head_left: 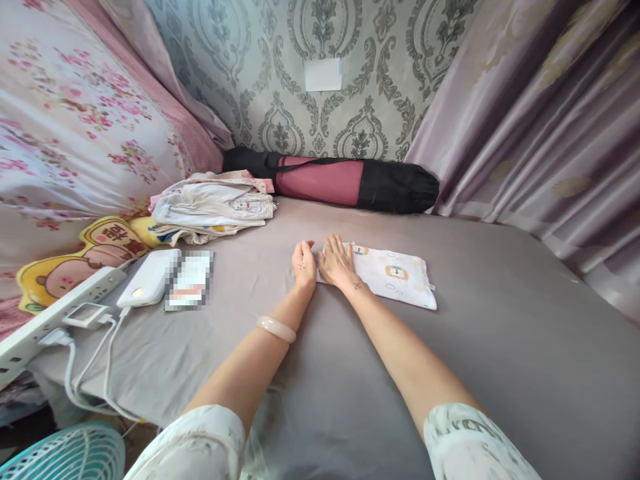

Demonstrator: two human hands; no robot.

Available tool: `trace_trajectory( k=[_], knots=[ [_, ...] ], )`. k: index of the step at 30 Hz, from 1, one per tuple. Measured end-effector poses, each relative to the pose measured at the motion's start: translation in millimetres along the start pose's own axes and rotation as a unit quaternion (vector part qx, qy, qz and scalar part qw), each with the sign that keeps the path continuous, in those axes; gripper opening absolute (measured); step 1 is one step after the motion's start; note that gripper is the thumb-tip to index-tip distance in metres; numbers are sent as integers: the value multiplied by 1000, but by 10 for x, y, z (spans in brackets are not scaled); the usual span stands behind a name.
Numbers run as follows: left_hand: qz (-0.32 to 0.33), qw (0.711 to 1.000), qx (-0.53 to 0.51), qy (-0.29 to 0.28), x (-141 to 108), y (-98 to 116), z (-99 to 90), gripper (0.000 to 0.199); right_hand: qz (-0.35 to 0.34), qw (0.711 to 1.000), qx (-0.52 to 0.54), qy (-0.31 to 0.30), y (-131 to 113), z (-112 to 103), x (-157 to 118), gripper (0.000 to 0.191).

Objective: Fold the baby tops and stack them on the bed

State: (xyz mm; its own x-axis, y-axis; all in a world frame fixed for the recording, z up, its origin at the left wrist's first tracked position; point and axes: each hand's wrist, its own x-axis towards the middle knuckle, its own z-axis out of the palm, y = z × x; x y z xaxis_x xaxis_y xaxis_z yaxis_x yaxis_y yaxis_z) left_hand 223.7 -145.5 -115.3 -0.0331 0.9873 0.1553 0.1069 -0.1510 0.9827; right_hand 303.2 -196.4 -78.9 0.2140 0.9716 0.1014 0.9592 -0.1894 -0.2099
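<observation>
A folded white cloth (407, 277) printed with small animal faces and circles lies flat on the grey sheet. My right hand (336, 262) presses down on its left part, palm down with fingers stretched out. Close beside that end, my left hand (303, 265) rests on its edge with the fingers curled in and held together. Whatever may be inside those fingers is hidden. A pale bangle (277, 329) circles my left wrist.
Along the wall lies a black and pink rolled bag (320, 181). Piled clothes (213, 203) sit at the back left. Nearer on the left are a power strip (95, 288), a white power bank (150, 278), cables, a blurred flat item (190, 280) and a teal fan (65, 457).
</observation>
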Motion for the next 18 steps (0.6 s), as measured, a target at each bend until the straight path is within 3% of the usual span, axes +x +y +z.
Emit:
trace_trajectory(
  k=[4,11,15,18],
  knots=[
    [-10,1000,-23,4,-20,21,-6,42,-4,998,-2,-57,-93,14,32,62],
    [0,1000,-31,4,-29,30,-12,40,-5,998,8,-58,-96,16,27,60],
    [21,999,30,-17,-54,110,-35,43,-8,996,76,-55,-4,-60,23,59],
    [81,986,129,-73,-131,193,-28,43,8,996,86,-20,184,-158,-52,59]
  ],
)
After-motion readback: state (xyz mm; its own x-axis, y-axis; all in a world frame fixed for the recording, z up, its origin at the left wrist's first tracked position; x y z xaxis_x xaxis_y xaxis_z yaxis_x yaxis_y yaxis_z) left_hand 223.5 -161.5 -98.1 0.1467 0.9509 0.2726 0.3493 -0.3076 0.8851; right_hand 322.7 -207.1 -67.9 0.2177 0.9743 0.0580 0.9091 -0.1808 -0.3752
